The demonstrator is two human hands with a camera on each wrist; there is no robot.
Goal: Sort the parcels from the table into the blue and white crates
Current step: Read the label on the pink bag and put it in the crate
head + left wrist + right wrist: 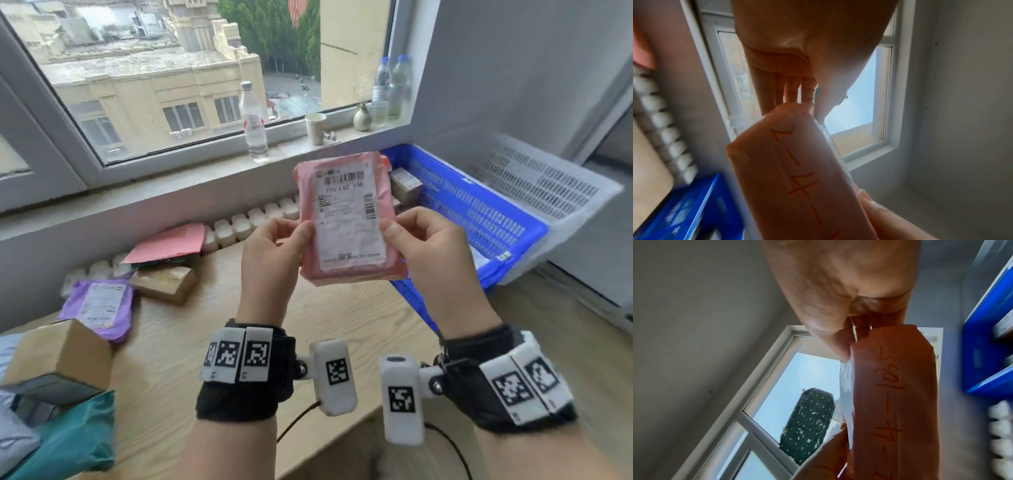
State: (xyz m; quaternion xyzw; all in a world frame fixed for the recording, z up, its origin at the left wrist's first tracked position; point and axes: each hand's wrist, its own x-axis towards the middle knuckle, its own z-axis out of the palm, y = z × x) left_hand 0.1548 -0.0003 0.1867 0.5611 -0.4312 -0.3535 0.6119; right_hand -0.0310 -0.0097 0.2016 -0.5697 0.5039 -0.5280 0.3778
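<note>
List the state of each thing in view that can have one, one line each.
Pink parcel: held upright, label facing the camera.
Left hand: pinches the parcel's left edge.
Right hand: pinches its right edge.
Blue crate: tilted, small boxes inside.
White crate: tilted, contents hidden.
Purple parcel: flat on the table, label up.
Bottle: upright on the sill, capped.
Paper cup: upright on the sill.

Pink parcel point(346, 219) with white barcoded label; blue crate point(479, 212), white crate point(548, 185), purple parcel point(99, 308)
</note>
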